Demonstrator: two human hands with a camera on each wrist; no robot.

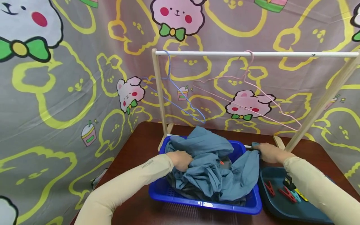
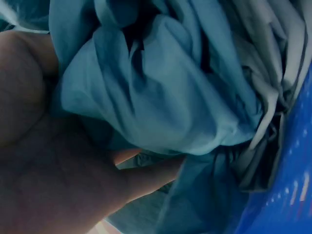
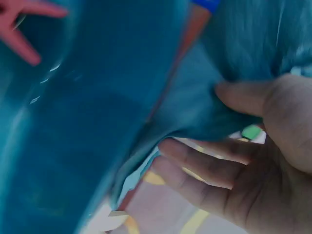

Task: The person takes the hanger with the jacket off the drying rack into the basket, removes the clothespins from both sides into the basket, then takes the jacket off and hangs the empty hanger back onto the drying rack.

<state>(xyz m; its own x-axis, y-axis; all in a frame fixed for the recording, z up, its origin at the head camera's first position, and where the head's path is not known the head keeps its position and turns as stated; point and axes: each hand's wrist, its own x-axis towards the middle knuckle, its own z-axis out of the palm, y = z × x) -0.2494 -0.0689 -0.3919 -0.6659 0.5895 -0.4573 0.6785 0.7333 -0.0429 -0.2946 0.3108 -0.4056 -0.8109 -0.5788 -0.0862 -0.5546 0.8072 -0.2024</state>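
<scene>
A rumpled blue-grey garment (image 1: 208, 170) lies heaped in and over a blue plastic basket (image 1: 205, 204), its exact kind hidden by the folds. My left hand (image 1: 180, 160) holds bunched cloth at the heap's left side; in the left wrist view its fingers (image 2: 151, 181) reach under a fold. Off the basket's right side, my right hand (image 1: 269, 152) pinches an end of the same garment. The right wrist view shows the thumb (image 3: 239, 97) on top of the cloth and the fingers below. A small orange-red piece (image 1: 222, 162) shows among the folds.
Behind the basket stands a rack with a white rail (image 1: 202, 53) and wooden legs. A blue hanger (image 1: 184, 93) and a pink hanger (image 1: 264, 93) hang from it. At right, a dark teal tray (image 1: 277, 207) holds red clothespins (image 1: 287, 195) and other small items. Patterned cloth surrounds the brown table (image 1: 132, 147).
</scene>
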